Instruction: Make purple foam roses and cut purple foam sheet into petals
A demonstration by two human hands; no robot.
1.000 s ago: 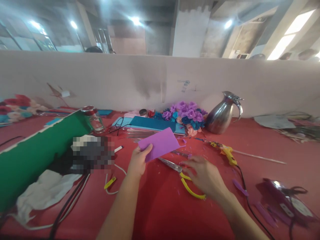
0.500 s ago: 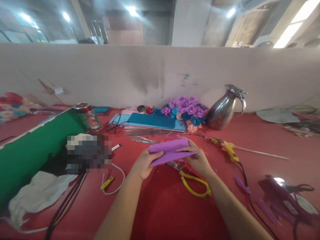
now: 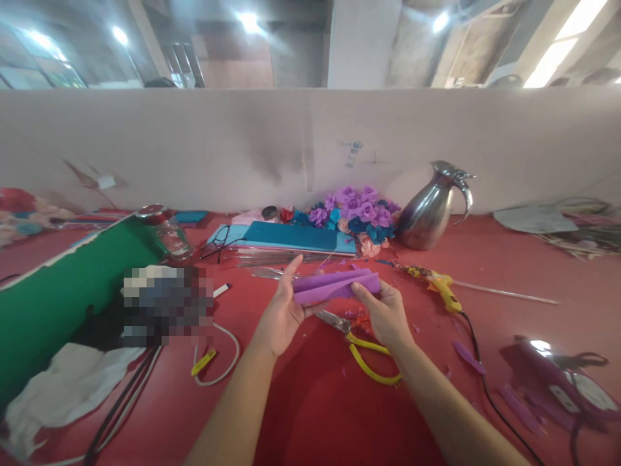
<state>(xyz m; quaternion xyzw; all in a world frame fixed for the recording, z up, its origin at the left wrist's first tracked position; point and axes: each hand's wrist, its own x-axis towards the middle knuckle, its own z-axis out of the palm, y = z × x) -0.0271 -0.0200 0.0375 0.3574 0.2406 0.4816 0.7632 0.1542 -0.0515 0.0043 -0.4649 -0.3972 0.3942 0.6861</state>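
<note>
A purple sheet of crepe-like paper (image 3: 326,291), folded over lengthwise, is held above the red table. My right hand (image 3: 388,316) pinches its right end, thumb on the near face and fingers behind. At the left end, my left hand (image 3: 281,318) is open with the thumb raised off the paper; its fingers reach behind and under the sheet, partly hidden. Just below the paper lie pliers (image 3: 365,370) with yellow handles, their metal jaws pointing left.
A yellow glue gun (image 3: 445,292) with a glue stick lies to the right. Behind stand purple and blue paper flowers (image 3: 361,206), a steel jug (image 3: 427,210) and stacked blue sheets (image 3: 294,235). A green box wall (image 3: 82,288), glass jar (image 3: 172,236) and cables are at left.
My left thumb has lifted off the paper and points up. The paper's flaps have come closer together into a narrower fold, and my right thumb now presses on its front.
</note>
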